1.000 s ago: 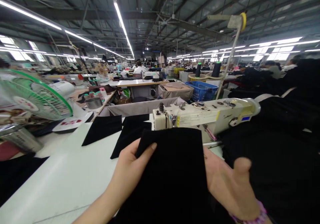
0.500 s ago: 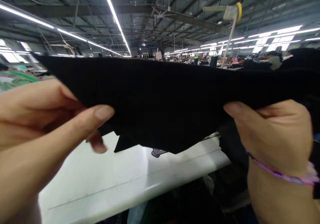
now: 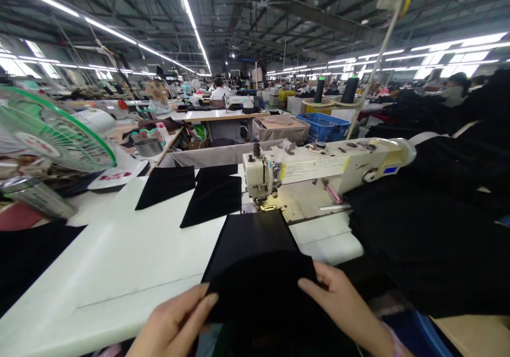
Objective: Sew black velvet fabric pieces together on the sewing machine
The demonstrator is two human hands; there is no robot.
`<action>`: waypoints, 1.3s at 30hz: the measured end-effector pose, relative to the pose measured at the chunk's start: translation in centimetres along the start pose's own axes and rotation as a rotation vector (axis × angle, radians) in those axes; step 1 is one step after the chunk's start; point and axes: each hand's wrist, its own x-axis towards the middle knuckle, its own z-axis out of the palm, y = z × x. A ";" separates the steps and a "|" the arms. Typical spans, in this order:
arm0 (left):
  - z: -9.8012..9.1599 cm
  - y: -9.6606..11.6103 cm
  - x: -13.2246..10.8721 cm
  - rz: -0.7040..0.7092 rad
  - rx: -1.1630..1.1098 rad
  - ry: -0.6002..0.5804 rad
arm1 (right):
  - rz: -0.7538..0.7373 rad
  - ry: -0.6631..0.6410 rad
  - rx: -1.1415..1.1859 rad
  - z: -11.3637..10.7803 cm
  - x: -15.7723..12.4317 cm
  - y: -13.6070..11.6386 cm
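White flat surface (image 3: 131,251): black four-sided fabric panel (image 3: 255,248) lowered onto it; left hand (image 3: 173,320), right hand (image 3: 338,296): fingers pinching its sides; near end unreadable.

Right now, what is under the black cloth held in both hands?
The far part of the black cloth appears to lie on the white tabletop, visible on either side. Anything else directly beneath is covered.

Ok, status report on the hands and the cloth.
Left fingers, right fingers gripping black cloth. Cloth reaches close to sewing machine. Other black pieces lie aside, left.
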 end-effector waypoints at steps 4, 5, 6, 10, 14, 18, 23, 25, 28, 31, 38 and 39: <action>0.4 1.2 6.4 0.096 0.300 -0.004 | -0.126 0.213 -0.400 -0.7 4.8 0.8; 0.4 1.5 8.2 0.160 0.407 0.011 | -0.148 0.273 -0.521 -1.4 6.0 0.9; 0.4 1.7 10.0 0.213 0.495 0.025 | -0.157 0.333 -0.628 -2.2 7.1 1.0; 0.8 1.4 17.2 0.319 0.600 0.104 | -0.141 0.497 -0.855 -5.3 11.0 1.2; 1.3 -0.4 21.1 0.402 0.669 0.098 | -0.291 0.597 -0.949 -4.8 12.2 1.0; 0.8 -2.2 19.7 0.390 0.752 0.060 | -0.572 0.478 -0.820 -0.3 11.4 0.8; -0.4 -2.6 19.3 0.316 0.802 0.082 | -0.626 0.068 -0.736 6.2 12.3 -0.1; -0.5 -2.5 21.2 0.324 0.791 0.108 | -0.665 -0.017 -0.816 8.2 13.6 -0.5; -0.3 -2.6 24.9 0.348 0.748 0.110 | -0.674 -0.099 -0.932 10.3 15.7 -0.5; -0.3 -3.0 27.8 0.334 0.699 0.074 | -0.671 -0.114 -0.976 11.4 16.8 0.1; -1.6 -3.1 30.0 0.300 0.643 -0.055 | -0.724 -0.070 -0.991 11.6 17.0 1.9; -1.7 -3.1 30.1 0.285 0.645 -0.064 | -0.729 -0.060 -0.982 11.6 17.0 2.0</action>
